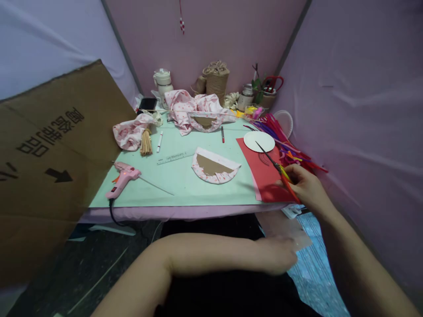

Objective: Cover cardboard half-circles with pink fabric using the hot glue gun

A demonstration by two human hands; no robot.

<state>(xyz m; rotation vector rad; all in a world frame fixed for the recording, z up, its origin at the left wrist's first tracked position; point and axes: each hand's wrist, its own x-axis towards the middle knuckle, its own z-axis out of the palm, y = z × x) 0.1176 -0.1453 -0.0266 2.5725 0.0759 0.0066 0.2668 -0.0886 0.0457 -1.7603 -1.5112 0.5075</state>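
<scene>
My right hand (306,185) is closed on scissors (279,169) with yellow and orange handles, their dark blades pointing up and left over red paper (254,165) and close to a white round plate (259,141). Below the table edge, my left hand (280,255) reaches across to the right; it is blurred, and a pale translucent sheet (286,226) shows just behind it. Whether its fingers grip the sheet is unclear. A half-round cardboard piece (213,167) edged with pink patterned fabric lies mid-table.
On the left stand a large cardboard sheet (66,145) and a pink glue gun (122,178). A ruler (175,157), a marker (160,142) and sticks (146,143) lie nearby. Fabric (178,108), twine (216,81), a bottle (163,83) and pipe cleaners (274,127) line the back and right.
</scene>
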